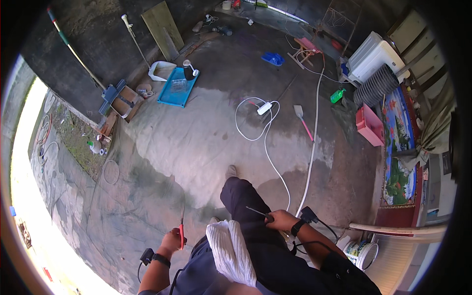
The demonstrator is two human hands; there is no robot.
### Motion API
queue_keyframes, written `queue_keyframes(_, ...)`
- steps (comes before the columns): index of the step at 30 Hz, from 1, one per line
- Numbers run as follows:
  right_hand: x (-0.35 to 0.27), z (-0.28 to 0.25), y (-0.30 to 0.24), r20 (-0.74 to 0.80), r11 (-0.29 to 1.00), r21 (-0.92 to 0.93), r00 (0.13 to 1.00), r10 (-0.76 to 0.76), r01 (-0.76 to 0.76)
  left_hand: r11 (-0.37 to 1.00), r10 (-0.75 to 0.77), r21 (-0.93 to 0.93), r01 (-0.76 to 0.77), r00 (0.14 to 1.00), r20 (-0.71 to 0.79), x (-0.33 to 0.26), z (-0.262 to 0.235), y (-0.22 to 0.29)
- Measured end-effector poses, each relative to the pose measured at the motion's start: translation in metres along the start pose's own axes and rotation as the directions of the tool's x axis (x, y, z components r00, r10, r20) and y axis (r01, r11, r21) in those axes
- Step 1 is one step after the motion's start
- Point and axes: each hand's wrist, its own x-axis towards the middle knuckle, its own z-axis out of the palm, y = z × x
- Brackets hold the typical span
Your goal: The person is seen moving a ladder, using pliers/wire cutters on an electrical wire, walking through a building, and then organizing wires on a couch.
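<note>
My left hand [171, 240] is closed around a red-handled tool [182, 236] with a slim, pointed metal blade that sticks up; I cannot make out its exact kind. In my right hand [281, 220] is a thin metal tool [255, 211] with a dark handle, its shaft pointing left across my dark trouser leg. The two tools are well apart. Between my forearms, a white ribbed cloth [227, 250] hangs down my front. One shoe [231, 171] shows ahead on the concrete floor.
A white power strip [264, 108] with a looping cable lies ahead, beside a pink-handled scraper [303, 121]. A pale hose [314, 142] runs along the right. A blue tray [172, 101] stands far left, a pink crate [369, 126] far right, and a white bucket [365, 255] near my right elbow.
</note>
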Motion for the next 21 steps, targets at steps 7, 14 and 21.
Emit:
queue_keyframes(7,0.111,-0.117,-0.044,0.1,0.981,0.185,0.994,0.038,-0.056,0.974,-0.217,-0.006,0.226,0.94,0.262,0.093,-0.11,0.112)
queue_keyframes(14,0.158,-0.212,-0.063,0.293,0.917,0.388,0.956,-0.025,-0.095,0.969,-0.246,0.049,0.241,0.943,0.222,0.172,-0.242,0.21)
queue_keyframes(21,0.205,-0.309,-0.11,0.314,0.879,0.45,0.949,0.006,-0.154,0.998,0.01,0.059,-0.016,0.994,0.11,0.248,-0.333,0.223)
